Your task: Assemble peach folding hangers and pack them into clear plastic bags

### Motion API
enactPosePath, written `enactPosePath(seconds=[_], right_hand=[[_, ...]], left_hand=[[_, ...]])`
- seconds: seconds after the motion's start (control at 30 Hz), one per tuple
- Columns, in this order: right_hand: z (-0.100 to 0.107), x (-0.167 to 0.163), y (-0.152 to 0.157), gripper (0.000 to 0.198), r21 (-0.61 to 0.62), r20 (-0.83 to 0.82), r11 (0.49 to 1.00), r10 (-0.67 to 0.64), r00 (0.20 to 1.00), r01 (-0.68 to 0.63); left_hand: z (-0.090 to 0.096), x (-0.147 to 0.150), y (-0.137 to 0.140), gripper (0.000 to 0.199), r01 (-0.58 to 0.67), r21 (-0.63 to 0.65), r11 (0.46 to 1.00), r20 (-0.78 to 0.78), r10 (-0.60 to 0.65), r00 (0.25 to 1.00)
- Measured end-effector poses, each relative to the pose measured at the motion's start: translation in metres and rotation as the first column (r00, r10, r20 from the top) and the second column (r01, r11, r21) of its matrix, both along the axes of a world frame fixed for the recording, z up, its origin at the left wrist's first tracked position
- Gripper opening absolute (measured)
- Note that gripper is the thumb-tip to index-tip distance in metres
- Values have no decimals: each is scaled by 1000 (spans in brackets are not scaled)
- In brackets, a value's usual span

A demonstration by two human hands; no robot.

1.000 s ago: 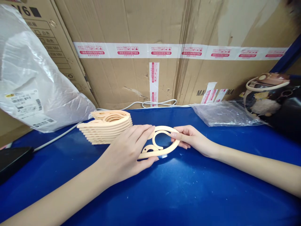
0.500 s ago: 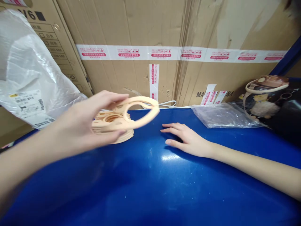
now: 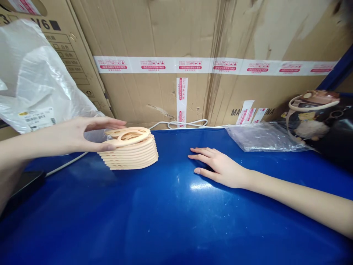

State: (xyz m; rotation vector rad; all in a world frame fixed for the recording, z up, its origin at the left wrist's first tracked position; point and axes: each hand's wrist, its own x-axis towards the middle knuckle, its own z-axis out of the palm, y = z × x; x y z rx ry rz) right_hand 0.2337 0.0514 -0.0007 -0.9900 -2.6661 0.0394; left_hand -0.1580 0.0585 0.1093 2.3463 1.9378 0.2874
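On the blue surface, left of the middle, stands a stack of cream-coloured flat pieces (image 3: 132, 156), several layers high, with an oval opening showing in the uppermost one. My left hand (image 3: 79, 134) is at the left end of this stack. Its thumb lies along the near side of the top piece and its fingers reach over the far side, spread apart; the fingertips seem to touch or nearly touch the top. Further right, my right hand (image 3: 220, 167) rests flat on the surface with its fingers stretched out, holding nothing.
Large cardboard boxes (image 3: 154, 33) wall off the back. A white plastic bag (image 3: 49, 73) leans at the left. A white cable (image 3: 190, 124) runs along the back edge. At the right lie a clear plastic bag (image 3: 261, 138) and a dark bag with a fluffy charm (image 3: 311, 127). A dark object (image 3: 30, 186) sits at the left.
My left hand has moved left and lowered the cream piece it held in the air onto the stack, and its grip has loosened. My right hand has stayed in place.
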Motion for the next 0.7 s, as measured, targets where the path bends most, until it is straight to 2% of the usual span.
enactPosePath(seconds=[0.1,0.23,0.43,0.7], right_hand=[[0,0,0,51,3,-9,1000,9,1000,-8],[0,1,0,51,-3,-24,1000,14,1000,-14],[-1,1,1,49,-2,-54,1000,22,998,-22],[-1,2,1,51,-7,-15,1000,11,1000,-11]], left_hand=[[-2,3,0,80,27,5,1000,13,-27,1000],[-1,12,-6,74,64,37,997,13,-65,998],[-1,16,-8,75,67,37,997,7,-68,998],[-4,17,-8,75,71,29,997,0,-71,997]])
